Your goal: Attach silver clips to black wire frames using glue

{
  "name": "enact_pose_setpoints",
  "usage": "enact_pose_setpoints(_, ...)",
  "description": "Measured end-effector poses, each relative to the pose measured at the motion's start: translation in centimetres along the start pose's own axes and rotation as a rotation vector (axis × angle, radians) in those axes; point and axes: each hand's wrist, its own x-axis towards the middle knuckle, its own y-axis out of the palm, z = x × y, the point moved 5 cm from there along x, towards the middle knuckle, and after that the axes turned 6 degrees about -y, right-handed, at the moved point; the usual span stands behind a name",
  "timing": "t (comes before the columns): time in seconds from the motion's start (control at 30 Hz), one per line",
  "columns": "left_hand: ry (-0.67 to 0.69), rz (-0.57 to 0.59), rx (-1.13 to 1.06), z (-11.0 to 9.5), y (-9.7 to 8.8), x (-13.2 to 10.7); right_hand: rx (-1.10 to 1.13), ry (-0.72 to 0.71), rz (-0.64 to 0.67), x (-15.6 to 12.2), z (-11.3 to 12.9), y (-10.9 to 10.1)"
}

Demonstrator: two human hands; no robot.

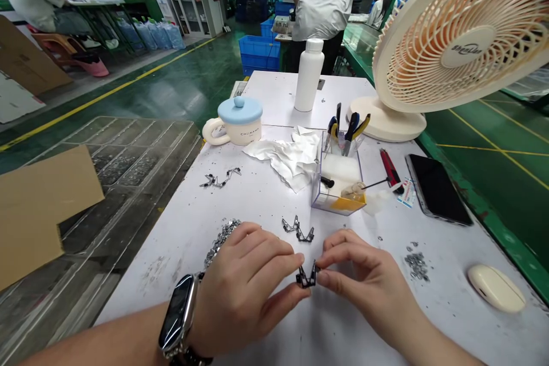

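A small black V-shaped part (pixel 307 278) is pinched between my two hands, low over the white table. My left hand (pixel 253 286), with a watch on the wrist, grips its left side between thumb and forefinger. From the other side, the thumb and fingertips of my right hand (pixel 364 274) close on its right arm. Just beyond the fingers lie similar black parts (pixel 298 230), and more black parts (pixel 219 178) rest farther back on the left. A heap of small metal pieces (pixel 221 238) is partly hidden behind my left hand.
A clear box (pixel 338 201) holds pliers and small tools. Around it are a white cloth (pixel 295 154), lidded mug (pixel 240 123), white bottle (pixel 309 77), fan (pixel 386 120), red cutter (pixel 389 167) and phone (pixel 438 189). Loose metal pieces (pixel 417 266) and a cream case (pixel 496 287) sit right.
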Motion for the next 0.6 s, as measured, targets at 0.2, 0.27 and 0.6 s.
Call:
enact_pose_setpoints(0.2, -0.004, 0.015, -0.003, 0.06, 0.15, 0.02, 0.006, 0.004, 0.005, -0.09, 0.07, 0.08)
enact_pose_setpoints(0.27, -0.003, 0.011, 0.001, 0.09, 0.2, -0.06, 0.006, -0.007, 0.001, -0.08, 0.13, 0.06)
enact_pose_setpoints(0.6, -0.001, -0.011, -0.026, 0.16, 0.32, -0.11, 0.049, -0.021, 0.056, -0.06, 0.35, 0.33)
